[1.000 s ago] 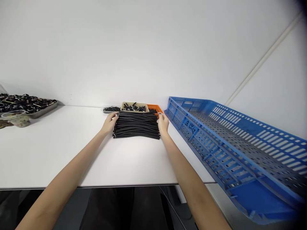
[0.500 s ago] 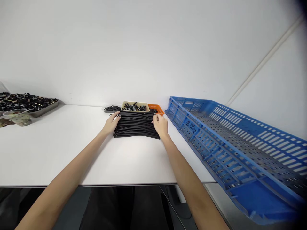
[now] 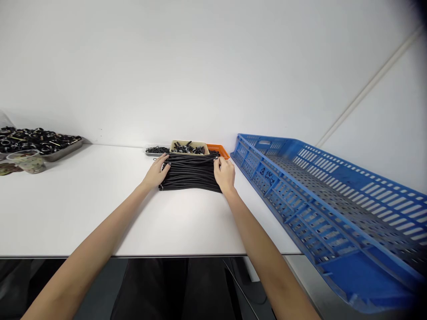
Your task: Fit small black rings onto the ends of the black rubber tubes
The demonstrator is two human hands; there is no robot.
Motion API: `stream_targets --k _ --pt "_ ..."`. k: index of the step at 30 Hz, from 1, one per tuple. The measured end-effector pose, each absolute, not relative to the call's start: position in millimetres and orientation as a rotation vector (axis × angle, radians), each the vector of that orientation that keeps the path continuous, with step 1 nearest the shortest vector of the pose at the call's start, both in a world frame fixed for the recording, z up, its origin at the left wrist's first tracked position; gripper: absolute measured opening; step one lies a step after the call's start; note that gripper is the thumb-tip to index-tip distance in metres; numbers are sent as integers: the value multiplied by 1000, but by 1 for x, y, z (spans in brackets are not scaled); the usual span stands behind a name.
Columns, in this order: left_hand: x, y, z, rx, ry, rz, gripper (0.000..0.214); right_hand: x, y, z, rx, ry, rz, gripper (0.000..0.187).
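A flat stack of black rubber tubes (image 3: 191, 173) lies on the white table (image 3: 100, 209), running left to right. My left hand (image 3: 157, 172) curls over the stack's left end, fingers on top of the tubes. My right hand (image 3: 224, 174) wraps over the right end in the same way. Both hands press the stack between them, and it rests on the table.
Behind the stack stand a beige tray of black parts (image 3: 188, 147), an orange basket (image 3: 218, 150) and a small metal dish (image 3: 155, 151). A long blue perforated crate (image 3: 320, 195) fills the right side. At far left are a metal tray of black rings (image 3: 40, 141) and a clear cup (image 3: 28, 161).
Both hands have slid from the tube ends onto the top of the stack and squeezed it narrower and tighter. The view shifted slightly.
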State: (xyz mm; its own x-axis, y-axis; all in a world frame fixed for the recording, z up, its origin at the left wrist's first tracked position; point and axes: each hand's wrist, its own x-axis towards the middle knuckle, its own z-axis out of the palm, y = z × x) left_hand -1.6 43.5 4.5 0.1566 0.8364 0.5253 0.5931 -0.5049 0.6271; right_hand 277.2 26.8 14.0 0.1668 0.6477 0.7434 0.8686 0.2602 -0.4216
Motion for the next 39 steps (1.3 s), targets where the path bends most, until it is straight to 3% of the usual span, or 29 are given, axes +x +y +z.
stream_targets --k 15,27,39 --pt "-1 37 10 2254 1382 1292 46 279 29 12 -1404 -1616 -76 31" --pt "-1 37 7 2407 1338 1270 41 281 39 4 -1164 -1792 -125 39" --pt "0 35 10 2375 1349 1307 41 276 38 2 -1224 -1824 -115 28"
